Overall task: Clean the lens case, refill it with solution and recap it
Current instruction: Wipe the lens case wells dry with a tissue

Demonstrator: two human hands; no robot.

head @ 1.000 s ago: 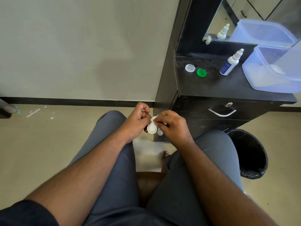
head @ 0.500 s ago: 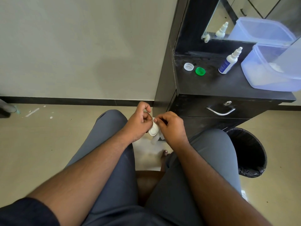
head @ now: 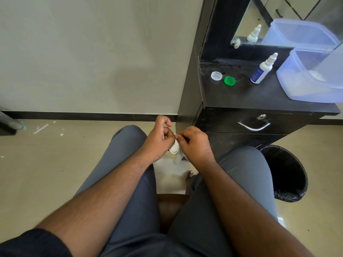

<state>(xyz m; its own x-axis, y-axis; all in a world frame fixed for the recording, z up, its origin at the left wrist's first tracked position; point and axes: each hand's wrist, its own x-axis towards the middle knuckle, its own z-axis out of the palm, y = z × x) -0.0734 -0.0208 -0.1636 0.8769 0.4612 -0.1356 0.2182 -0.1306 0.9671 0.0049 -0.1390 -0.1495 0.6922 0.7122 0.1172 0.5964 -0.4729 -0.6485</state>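
Seated person, hands over the knees. Left hand point(head: 158, 140) grips the white plastic lens case point(head: 174, 148), one round well facing up. Right hand point(head: 194, 143) pinches a crumpled white tissue point(head: 177, 158) against the case. On the matte black dresser top point(head: 241, 97): clear round cap point(head: 216, 75), glossy green cap point(head: 229, 80), tilted white solution bottle point(head: 262, 70), translucent lidded tub point(head: 311, 80).

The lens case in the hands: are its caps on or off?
Off. The white cap and green cap lie apart on the dresser top, away from the lens case.
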